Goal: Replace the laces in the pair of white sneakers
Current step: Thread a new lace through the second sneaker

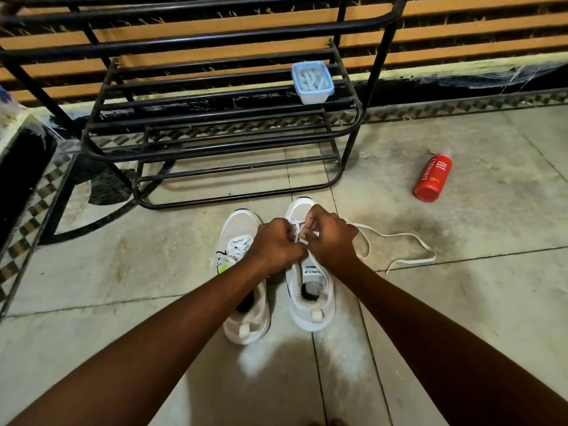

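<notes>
- Nearest the camera, two bare forearms reach forward over the tiled floor (461, 302) toward a pair of white sneakers standing side by side, heels toward the viewer.
- Left of its partner and touching it near the middle, the left sneaker (242, 302) is laced up, with a yellow-green mark on its side.
- Beside it, the right sneaker (310, 302) has its upper eyelets bare and its tongue showing.
- Over the right sneaker's lacing area, the left hand (276, 241) is curled tight, apparently pinching the lace, though its fingertips are hidden from view.
- Just right of that, the right hand (330, 235) is clamped on the white lace (399, 238), thumb and fingers pinching it close to the eyelets.
- From the right sneaker, the lace's loose length loops across the floor to the right.
- Farther right of the sneakers, well apart, a red bottle (431, 178) lies on its side.
- Beyond the sneakers stands a black metal shoe rack (215, 118).
- On the rack's shelf sits a clear lidded box (312, 83) with pale laces coiled inside.
</notes>
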